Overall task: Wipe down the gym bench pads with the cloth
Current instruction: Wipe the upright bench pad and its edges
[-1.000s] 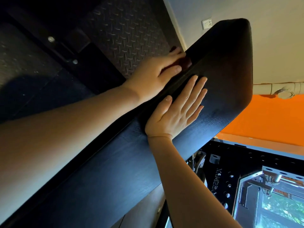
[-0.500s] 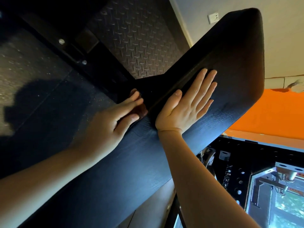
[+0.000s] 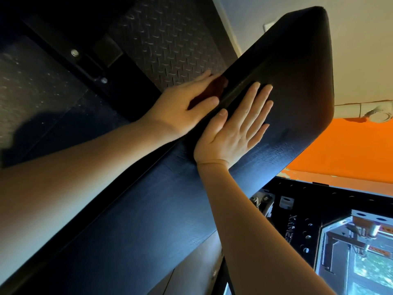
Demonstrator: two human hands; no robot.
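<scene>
A long black bench pad (image 3: 297, 60) runs diagonally from lower left to upper right. My left hand (image 3: 180, 107) presses a dark red cloth (image 3: 210, 88) against the pad's left side edge with straight fingers. Only a small patch of the cloth shows between thumb and index finger. My right hand (image 3: 234, 133) lies flat on the pad's top face, fingers spread and straight, just right of the left hand.
Below the pad at left lies dark diamond-plate flooring (image 3: 170, 39) and a black frame bar with bolts (image 3: 74, 53). A black perforated rack (image 3: 319, 209) stands at lower right. An orange and white wall (image 3: 350, 150) is behind the pad's far end.
My left hand slid the cloth down the pad's side edge toward me, then back up toward the far end. My right hand stayed flat on the pad.
</scene>
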